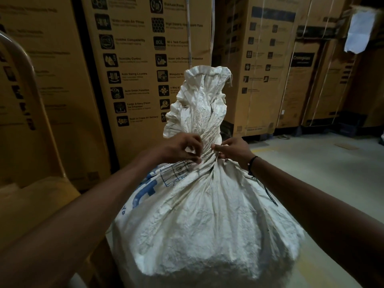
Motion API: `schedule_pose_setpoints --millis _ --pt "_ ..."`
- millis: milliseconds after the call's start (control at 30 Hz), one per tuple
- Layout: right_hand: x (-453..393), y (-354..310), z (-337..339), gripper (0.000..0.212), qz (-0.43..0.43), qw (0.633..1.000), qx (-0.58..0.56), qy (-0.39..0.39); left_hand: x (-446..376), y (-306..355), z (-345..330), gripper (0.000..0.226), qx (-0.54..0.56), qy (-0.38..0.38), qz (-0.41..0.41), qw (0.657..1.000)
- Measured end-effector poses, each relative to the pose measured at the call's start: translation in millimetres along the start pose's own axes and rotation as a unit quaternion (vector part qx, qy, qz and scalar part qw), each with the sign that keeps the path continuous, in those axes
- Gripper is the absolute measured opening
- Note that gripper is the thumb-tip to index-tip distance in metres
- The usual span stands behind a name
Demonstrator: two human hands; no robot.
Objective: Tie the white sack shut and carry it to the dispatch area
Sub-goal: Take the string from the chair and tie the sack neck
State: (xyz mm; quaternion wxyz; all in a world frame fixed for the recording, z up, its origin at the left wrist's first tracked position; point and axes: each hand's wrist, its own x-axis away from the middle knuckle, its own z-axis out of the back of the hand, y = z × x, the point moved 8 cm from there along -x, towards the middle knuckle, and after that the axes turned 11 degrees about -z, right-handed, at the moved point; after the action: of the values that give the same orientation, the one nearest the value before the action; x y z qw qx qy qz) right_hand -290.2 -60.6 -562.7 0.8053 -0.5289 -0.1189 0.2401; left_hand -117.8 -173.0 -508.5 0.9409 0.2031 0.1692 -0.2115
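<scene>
Standing up tall on the grey floor (pixel 324 163) is the white sack (pixel 199 221), fat and full at the bottom. Its top is bunched into a thin neck (pixel 205 154), and the loose cloth above the neck is fanning out and pointing up. Blue letters are showing on the sack's left side.

The left hand (pixel 178 149) is pinching the neck from the left, with its fingers curled in tight on the cloth. The right hand (pixel 232 149) is gripping the neck from the right, fingers bent around the folds. Both hands are touching the sack at the same spot. A string may be there between the fingers, but it is too small to tell. A dark band (pixel 252 161) is sitting on the right wrist.

Big brown cardboard boxes (pixel 145 65) are standing in a row behind the sack. A curved tan bar (pixel 31 84) is showing at the left edge.
</scene>
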Motion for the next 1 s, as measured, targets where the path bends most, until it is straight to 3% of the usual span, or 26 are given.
schedule_pose_setpoints --millis 167,233,367,600,700,867,1000 --pt "7.6 -1.3 4.2 0.037 0.007 1.0 0.003 0.015 -20.7 1.3 -23.3 0.023 0.069 0.044 0.035 0.996" --pt "6.9 2.3 1.4 0.035 -0.013 0.999 -0.028 -0.017 -27.0 -6.4 -24.1 0.018 0.065 0.084 0.053 0.993" --pt "7.6 7.8 -3.4 0.018 -0.093 0.967 -0.211 -0.104 -36.5 -17.1 -25.7 0.006 0.048 0.13 0.072 0.988" --pt "21.8 12.9 -1.7 0.028 -0.095 0.946 -0.234 -0.205 -41.1 -31.5 -25.1 0.025 -0.011 0.159 0.174 0.972" --pt "26.0 18.0 -0.8 0.03 -0.094 0.926 -0.274 -0.244 -40.1 -39.4 -25.5 0.013 0.0 0.178 0.208 0.962" --pt "29.8 35.3 -1.3 0.039 -0.107 0.886 -0.366 -0.263 -47.2 -39.2 -29.4 0.019 0.008 0.167 0.186 0.968" --pt "32.7 35.9 -8.6 0.041 -0.101 0.878 -0.375 -0.279 -47.0 -32.5 -32.1 0.017 -0.02 0.146 0.159 0.976"
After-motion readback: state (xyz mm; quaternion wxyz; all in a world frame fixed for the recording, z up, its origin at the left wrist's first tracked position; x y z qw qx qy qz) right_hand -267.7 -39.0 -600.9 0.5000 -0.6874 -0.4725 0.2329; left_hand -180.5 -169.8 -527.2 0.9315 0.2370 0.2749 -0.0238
